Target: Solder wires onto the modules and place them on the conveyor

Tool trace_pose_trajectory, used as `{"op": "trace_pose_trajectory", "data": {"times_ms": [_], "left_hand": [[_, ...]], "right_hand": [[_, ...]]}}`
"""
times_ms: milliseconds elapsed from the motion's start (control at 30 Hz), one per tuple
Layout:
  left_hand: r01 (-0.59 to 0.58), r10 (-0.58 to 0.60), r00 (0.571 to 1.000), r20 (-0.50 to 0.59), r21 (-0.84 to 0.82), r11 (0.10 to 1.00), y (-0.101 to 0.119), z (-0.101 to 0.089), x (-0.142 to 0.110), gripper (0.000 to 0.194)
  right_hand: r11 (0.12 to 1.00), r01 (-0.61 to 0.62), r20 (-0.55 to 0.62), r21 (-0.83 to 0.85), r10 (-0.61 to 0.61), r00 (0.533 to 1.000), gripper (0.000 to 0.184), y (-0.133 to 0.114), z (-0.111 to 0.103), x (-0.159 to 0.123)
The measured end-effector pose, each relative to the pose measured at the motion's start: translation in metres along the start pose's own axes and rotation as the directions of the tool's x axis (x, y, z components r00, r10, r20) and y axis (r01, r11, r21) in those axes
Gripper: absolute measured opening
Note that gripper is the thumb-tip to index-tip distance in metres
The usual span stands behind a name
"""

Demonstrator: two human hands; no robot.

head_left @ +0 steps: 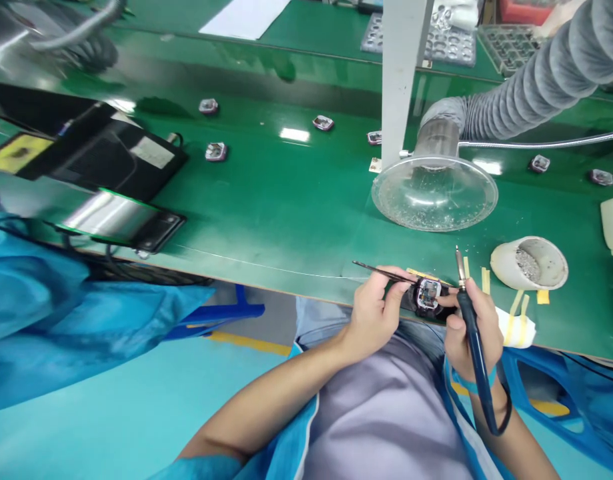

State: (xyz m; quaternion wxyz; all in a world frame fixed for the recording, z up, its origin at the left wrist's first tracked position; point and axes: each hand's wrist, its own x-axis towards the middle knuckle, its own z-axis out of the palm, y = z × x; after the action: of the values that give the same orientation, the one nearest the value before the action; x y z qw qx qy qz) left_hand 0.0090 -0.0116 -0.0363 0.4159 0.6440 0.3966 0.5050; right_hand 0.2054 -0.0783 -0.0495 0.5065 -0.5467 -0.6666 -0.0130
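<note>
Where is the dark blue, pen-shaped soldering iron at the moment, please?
In the head view's lower right, the dark blue soldering iron is in the right hand, just right of the small, square, pale-rimmed device.

The widest free lane on the table (286,213) runs left of the transparent hood (435,207), ending at the black plate (160,230). Small modules (323,123) obstruct its far side; the slender dark tool (367,267) projects into its near right corner. The white post (397,80) blocks straight passage at the hood's far left; clearance beneath the rim is hard to judge from this angle. A gap separates hood and white cup (529,263). The cup and yellow strips (486,280) restrict approach beside the soldering iron (475,337).
</note>
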Motion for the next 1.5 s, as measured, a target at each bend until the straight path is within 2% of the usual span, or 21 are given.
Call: {"op": "trace_pose_trajectory", "data": {"times_ms": [533,667,1000,1500], "left_hand": [[0.025,-0.023,1.0,-0.02,0.082,0.996,-0.0008,0.0001,-0.0008,0.015],[0.034,-0.032,0.999,-0.017,0.108,0.994,0.0003,0.0001,-0.0006,0.017],[0.035,-0.034,0.999,-0.013,0.08,0.996,0.0001,-0.0002,-0.001,0.015],[0.048,-0.047,0.999,-0.012,0.114,0.992,0.0015,-0.0003,-0.0002,0.02]], "right_hand": [[1.0,-0.013,-0.015,0.029,0.013,1.0,0.06,-0.0043,0.002,0.0039],[1.0,-0.008,0.015,0.017,0.007,1.0,0.06,-0.0045,-0.0003,0.0053],[1.0,0.003,0.028,0.017,-0.004,1.0,0.06,-0.0034,-0.0017,0.0052],[0.999,0.0,-0.017,0.054,0.001,1.0,0.058,-0.0057,0.002,0.0071]]}}
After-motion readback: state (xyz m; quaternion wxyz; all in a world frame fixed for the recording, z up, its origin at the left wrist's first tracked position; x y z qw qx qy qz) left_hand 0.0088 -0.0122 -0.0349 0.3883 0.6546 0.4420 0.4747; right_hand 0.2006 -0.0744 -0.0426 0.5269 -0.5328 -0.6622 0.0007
